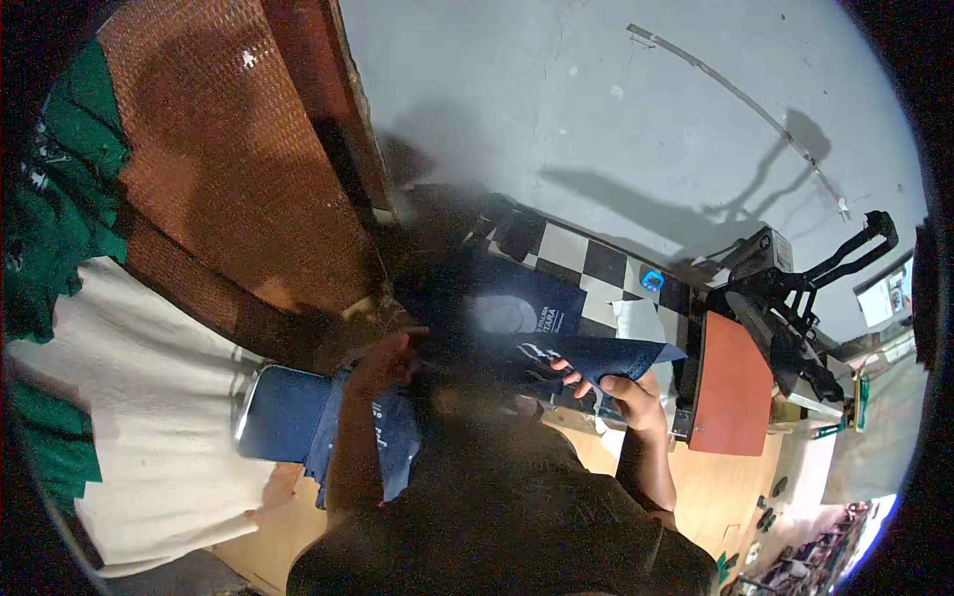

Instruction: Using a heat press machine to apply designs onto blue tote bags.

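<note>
My right hand (633,398) grips the right end of a dark blue fabric piece (611,356) with white print, thumb in front and fingertips curled round its edge. The piece is held raised and folded over. My left hand (384,365) is in shadow at the left of the dark middle area; whether it holds the fabric cannot be made out. Beyond the raised piece, another dark blue printed fabric piece (563,298) lies on the black-and-white checkered surface (604,262). A dark smudge hides much of the middle of the view.
More blue printed fabric (395,447) lies by my left forearm, over a blue metal-rimmed seat (287,413). White cloth (164,417) hangs at left beside a brown woven panel (223,149). At right are an orange-red board (734,387), a black lever-handled machine (809,279) and a small blue device (651,280).
</note>
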Demonstrator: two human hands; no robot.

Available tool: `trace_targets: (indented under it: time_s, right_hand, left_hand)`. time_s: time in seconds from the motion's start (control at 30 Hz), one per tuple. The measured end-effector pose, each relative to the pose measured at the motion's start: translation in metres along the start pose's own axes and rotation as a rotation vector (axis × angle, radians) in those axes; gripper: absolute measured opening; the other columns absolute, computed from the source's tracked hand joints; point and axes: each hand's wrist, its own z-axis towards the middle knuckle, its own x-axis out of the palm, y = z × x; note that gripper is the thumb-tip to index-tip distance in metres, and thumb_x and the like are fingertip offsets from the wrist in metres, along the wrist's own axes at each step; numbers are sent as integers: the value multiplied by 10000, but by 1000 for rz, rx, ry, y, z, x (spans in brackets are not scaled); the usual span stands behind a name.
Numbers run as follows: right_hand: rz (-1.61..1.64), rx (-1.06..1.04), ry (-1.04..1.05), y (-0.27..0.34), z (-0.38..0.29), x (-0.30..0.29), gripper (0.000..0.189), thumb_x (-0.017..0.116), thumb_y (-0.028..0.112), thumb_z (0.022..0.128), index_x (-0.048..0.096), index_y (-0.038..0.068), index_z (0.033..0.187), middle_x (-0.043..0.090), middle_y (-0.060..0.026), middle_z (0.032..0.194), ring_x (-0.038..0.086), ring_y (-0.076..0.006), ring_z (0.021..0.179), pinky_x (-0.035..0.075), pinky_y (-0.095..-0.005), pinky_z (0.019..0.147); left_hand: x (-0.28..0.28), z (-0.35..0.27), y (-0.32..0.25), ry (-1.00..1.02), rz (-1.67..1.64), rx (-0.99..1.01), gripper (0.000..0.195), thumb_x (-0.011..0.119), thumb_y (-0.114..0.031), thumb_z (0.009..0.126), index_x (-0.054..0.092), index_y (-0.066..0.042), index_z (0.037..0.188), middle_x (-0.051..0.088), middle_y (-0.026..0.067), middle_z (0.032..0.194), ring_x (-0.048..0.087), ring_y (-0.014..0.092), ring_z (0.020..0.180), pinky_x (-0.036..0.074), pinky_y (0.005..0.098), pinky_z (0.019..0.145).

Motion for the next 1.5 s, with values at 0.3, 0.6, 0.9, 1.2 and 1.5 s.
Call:
trace_targets:
  time_s: [0.3, 0.6, 0.9, 1.2, 1.5]
  right_hand:
    - [55, -40, -38, -3, -2, -1, 464, 552, 308, 831, 658, -142, 784, 674, -339, 1094, 677, -416, 982, 532, -463, 856]
    - [-136, 207, -258, -10, 60, -52, 469, 568, 385, 1010, 685, -62, 925, 722, -228, 1035, 708, -262, 862, 554, -353, 794]
    - [76, 63, -434, -47, 42, -80, 279, 606, 238, 1008, 660, -11, 895, 713, -173, 905, 658, -209, 694, 526, -334, 694]
    - [196, 435, -433, -242, 7, -129, 241, 656, 326, 969, 652, 86, 940, 715, -79, 873, 671, -190, 752, 535, -357, 705]
    - [104, 787, -277, -307, 29, -138, 287, 701, 332, 942, 639, 52, 930, 702, -74, 810, 663, -158, 627, 562, -293, 580]
  left_hand:
    - [34, -9, -30, -255, -216, 84, 374, 602, -385, 1010, 678, -34, 1116, 678, 83, 798, 656, 154, 691, 503, 291, 543]
    - [-18, 117, -93, -291, 0, 184, 231, 689, -276, 946, 662, -110, 1104, 725, 60, 1010, 652, 150, 868, 552, 317, 772]
    - [52, 78, -152, -432, 62, 605, 434, 695, -159, 945, 569, -111, 1358, 638, 41, 1015, 638, 141, 856, 549, 288, 703]
    - [-37, 146, 59, -546, -192, 37, 510, 642, -91, 968, 437, 10, 1424, 654, 156, 988, 687, 257, 836, 626, 398, 746]
    - [-124, 188, 126, -541, -134, -6, 276, 627, -35, 961, 574, 14, 1228, 650, 173, 961, 685, 255, 792, 632, 411, 682]
